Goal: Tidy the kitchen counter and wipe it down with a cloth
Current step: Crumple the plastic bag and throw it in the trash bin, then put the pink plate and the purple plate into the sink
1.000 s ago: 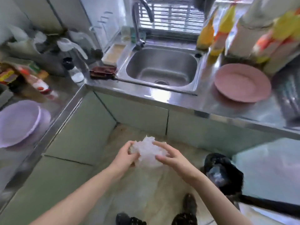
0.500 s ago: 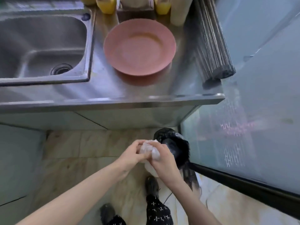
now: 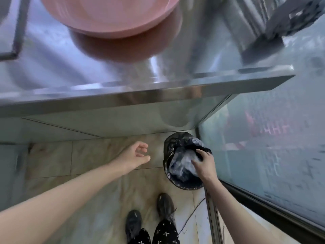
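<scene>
While idle, left hand (image 3: pixel 134 154) empty.

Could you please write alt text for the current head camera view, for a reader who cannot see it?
A person's right hand presses crumpled plastic into a black-lined bin on the floor, while the left hand hangs open beside it. Above, a pink plate sits on the steel counter.

Your pink round plastic plate (image 3: pixel 112 16) sits on the stainless steel counter (image 3: pixel 52 67). Below its right end, the black-lined bin (image 3: pixel 177 145) stands on the floor, crumpled clear plastic wrap (image 3: pixel 182 164) inside, beside the glass door (image 3: pixel 272 147).
</scene>
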